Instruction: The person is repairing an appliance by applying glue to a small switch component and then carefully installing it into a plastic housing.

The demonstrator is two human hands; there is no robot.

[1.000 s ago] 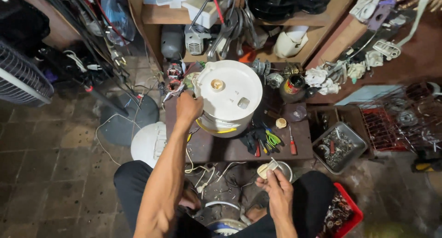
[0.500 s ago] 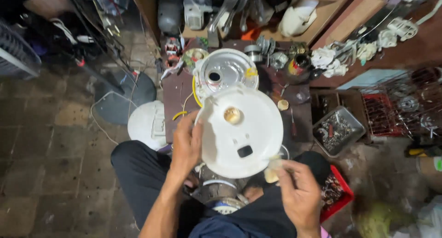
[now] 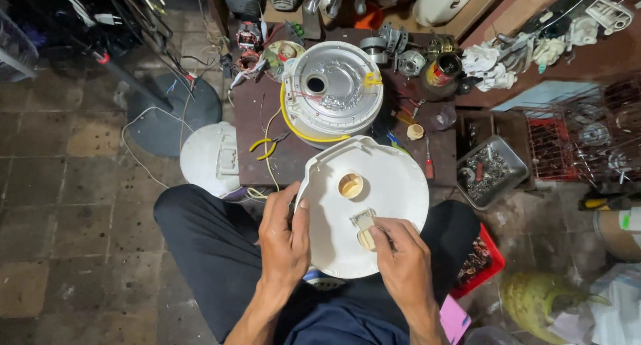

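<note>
A round white plastic base cover [image 3: 387, 185] rests over my lap, its underside up, with a cream round boss at its centre. My left hand [image 3: 284, 241] grips the cover's left rim. My right hand [image 3: 400, 265] presses a small cream piece [image 3: 364, 226] against the cover just below the centre. On the low dark table [image 3: 257, 118] ahead stands the opened white appliance body [image 3: 334, 95], its metal inside showing, with a yellow cable looped around its left side.
Yellow-handled pliers [image 3: 265, 145] and a red screwdriver [image 3: 429, 163] lie on the table. A metal tray of small parts [image 3: 491, 170] sits at the right, a red crate [image 3: 482, 265] by my right leg, a white round lid [image 3: 210, 159] and a fan base [image 3: 170, 111] at the left.
The cover has come off the appliance body and down onto my lap. My right hand rose from my knee and now presses the cream piece to it.
</note>
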